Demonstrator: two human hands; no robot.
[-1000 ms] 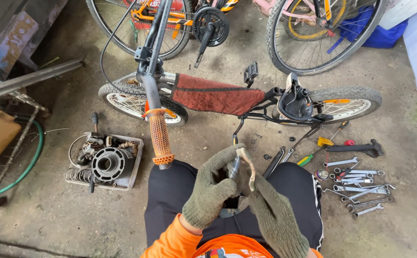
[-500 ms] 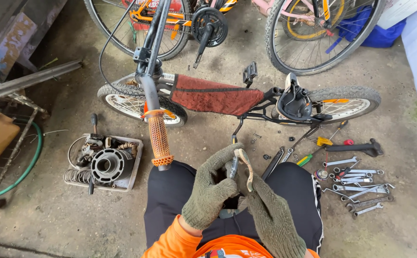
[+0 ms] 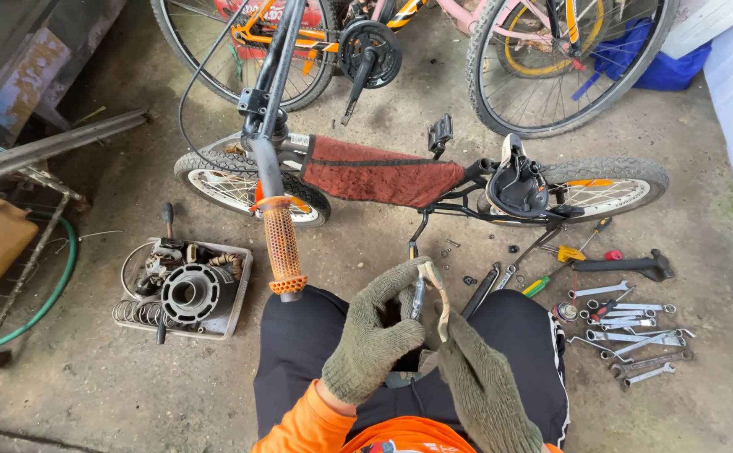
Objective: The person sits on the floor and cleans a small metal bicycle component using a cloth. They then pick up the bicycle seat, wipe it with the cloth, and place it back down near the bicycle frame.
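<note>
- The left hand (image 3: 376,335), in an olive knit glove, is curled shut around a slim dark metal tool (image 3: 417,295), probably to steady it upright over the lap.
- The right hand (image 3: 477,369), gloved the same, pinches the lower end of a curved, pale, worn strip (image 3: 440,300); its top end touches the tool's tip, just in front of the left thumb.
- Both hands hover above the person's black trousers (image 3: 299,344), on the near side of the small bicycle (image 3: 383,172) lying on the concrete.
- The bicycle's orange handlebar grip (image 3: 282,247) points toward the left knee, near the hands.
- Right of the bicycle's saddle (image 3: 517,184), spanners (image 3: 635,331) and screwdrivers (image 3: 561,260) lie spread out near the right knee, seemingly within reach.
- Left of the bicycle's front wheel sits a tray of engine parts (image 3: 183,285).
</note>
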